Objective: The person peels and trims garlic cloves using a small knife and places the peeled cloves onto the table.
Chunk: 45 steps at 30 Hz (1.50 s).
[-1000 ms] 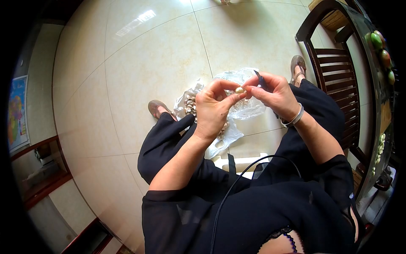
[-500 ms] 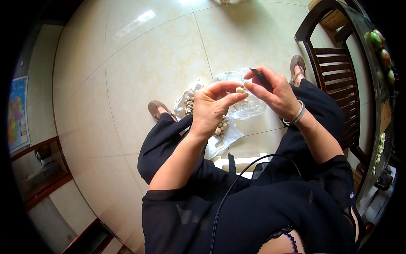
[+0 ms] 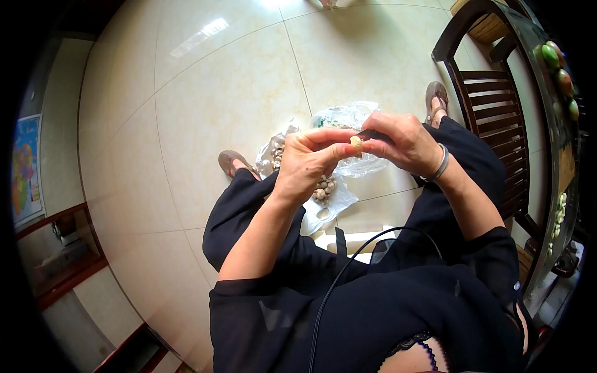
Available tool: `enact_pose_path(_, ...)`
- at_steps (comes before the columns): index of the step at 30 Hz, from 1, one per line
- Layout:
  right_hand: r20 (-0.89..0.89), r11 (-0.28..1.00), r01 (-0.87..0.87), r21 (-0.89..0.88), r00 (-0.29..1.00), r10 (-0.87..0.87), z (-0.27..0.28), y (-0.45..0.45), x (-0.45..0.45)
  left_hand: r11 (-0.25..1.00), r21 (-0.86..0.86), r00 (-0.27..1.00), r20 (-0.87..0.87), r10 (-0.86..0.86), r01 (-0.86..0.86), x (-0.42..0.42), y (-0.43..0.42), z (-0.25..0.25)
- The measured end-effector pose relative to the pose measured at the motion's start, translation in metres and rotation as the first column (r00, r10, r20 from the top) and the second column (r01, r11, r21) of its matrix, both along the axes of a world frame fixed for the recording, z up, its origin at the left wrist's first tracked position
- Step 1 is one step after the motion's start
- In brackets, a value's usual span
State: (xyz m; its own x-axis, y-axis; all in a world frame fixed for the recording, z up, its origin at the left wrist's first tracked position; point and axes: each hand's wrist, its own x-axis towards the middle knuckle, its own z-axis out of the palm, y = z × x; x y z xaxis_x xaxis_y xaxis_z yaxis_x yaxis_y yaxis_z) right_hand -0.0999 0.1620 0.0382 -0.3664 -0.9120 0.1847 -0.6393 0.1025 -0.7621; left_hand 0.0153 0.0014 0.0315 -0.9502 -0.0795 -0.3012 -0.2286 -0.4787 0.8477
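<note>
Between the thumb and fingers of my left hand (image 3: 305, 158) is a small pale-yellow piece (image 3: 356, 142) with a brownish lower part; it looks like a small mushroom. My right hand (image 3: 407, 144) is closed on a small dark-bladed knife (image 3: 372, 134), and the blade lies against the top of the piece. Most of the handle is hidden by my fingers. Below my hands, a white plastic bag (image 3: 344, 198) carries a heap of small round brownish mushrooms (image 3: 324, 188). More pieces (image 3: 277, 152) lie in another white bag (image 3: 266, 160) to the left.
A clear plastic bag (image 3: 370, 165) rests on the tiled floor (image 3: 217, 118) beyond my hands. At right stands a dark slatted wooden chair (image 3: 488, 109), beside a table holding green and reddish fruit (image 3: 564, 81) and pale green pieces (image 3: 559, 214). A black cord (image 3: 339, 273) crosses my lap.
My right hand has moved left and turned, bringing the knife blade onto the piece. My left hand still pinches it, now slightly lower and tilted.
</note>
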Motion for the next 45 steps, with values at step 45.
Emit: enact_pose_path(45,-0.161,0.997,0.003,-0.080,0.987,-0.015,0.001,0.000,0.006,0.978,0.210,0.997,0.075,-0.032,0.016,0.001,-0.002,-0.008)
